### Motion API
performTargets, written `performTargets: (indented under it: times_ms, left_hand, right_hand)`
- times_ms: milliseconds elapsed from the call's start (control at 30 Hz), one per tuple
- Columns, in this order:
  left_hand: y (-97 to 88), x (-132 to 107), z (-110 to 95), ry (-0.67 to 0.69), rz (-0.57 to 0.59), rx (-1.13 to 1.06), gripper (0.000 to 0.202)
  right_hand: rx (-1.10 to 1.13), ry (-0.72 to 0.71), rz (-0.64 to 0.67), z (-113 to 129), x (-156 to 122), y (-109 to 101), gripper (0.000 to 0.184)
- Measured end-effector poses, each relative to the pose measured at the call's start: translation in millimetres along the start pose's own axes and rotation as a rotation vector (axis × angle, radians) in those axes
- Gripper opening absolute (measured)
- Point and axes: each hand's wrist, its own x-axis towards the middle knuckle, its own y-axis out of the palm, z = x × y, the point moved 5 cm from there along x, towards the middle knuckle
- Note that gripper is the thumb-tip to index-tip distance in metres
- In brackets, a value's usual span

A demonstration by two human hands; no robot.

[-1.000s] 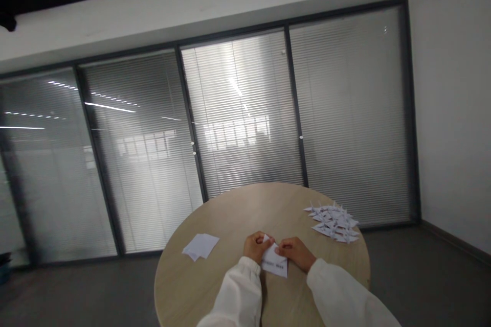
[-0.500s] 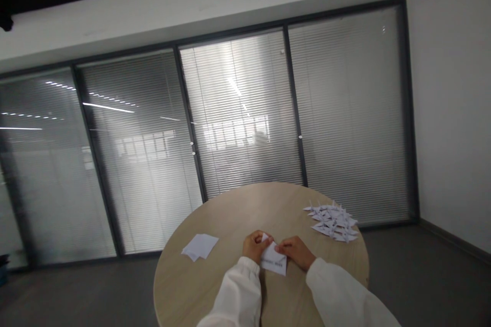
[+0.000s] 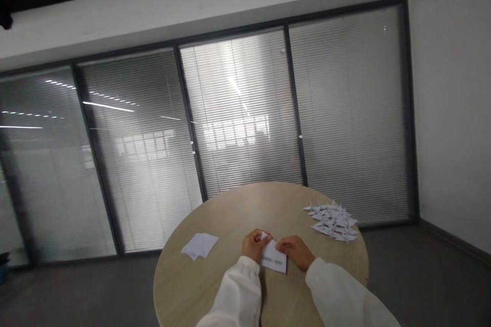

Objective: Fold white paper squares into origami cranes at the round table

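Note:
A small white folded paper [image 3: 274,259] lies on the round wooden table [image 3: 230,214] just in front of me. My left hand [image 3: 253,245] pinches its upper left corner, fingers closed on the paper. My right hand [image 3: 297,251] presses and grips the paper's right edge with curled fingers. Both arms wear white sleeves.
A small stack of white paper sheets [image 3: 200,245] lies to the left of my hands. A pile of several folded white paper cranes [image 3: 333,222] sits at the table's right side. Glass partitions with blinds [image 3: 238,122] stand behind the table, and a white wall is on the right.
My hands have hardly moved; the fingers shifted slightly on the paper and the fold looks a little flatter.

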Motion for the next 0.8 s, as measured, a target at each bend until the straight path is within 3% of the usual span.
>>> performTargets:
  times_ms: [267,567,800]
  left_hand:
    - [-6.7,3,1,0.028,-0.050,0.130,0.020]
    - [-0.4,3,8,0.017,0.030,0.271,0.023]
    - [0.7,-1,3,0.005,0.001,0.315,0.017]
  right_hand:
    - [0.237,0.124,0.004,-8,0,4,0.038]
    - [0.038,0.053,-0.067,1,-3,-3,0.028]
    - [0.005,0.017,-0.064,0,-3,-3,0.029]
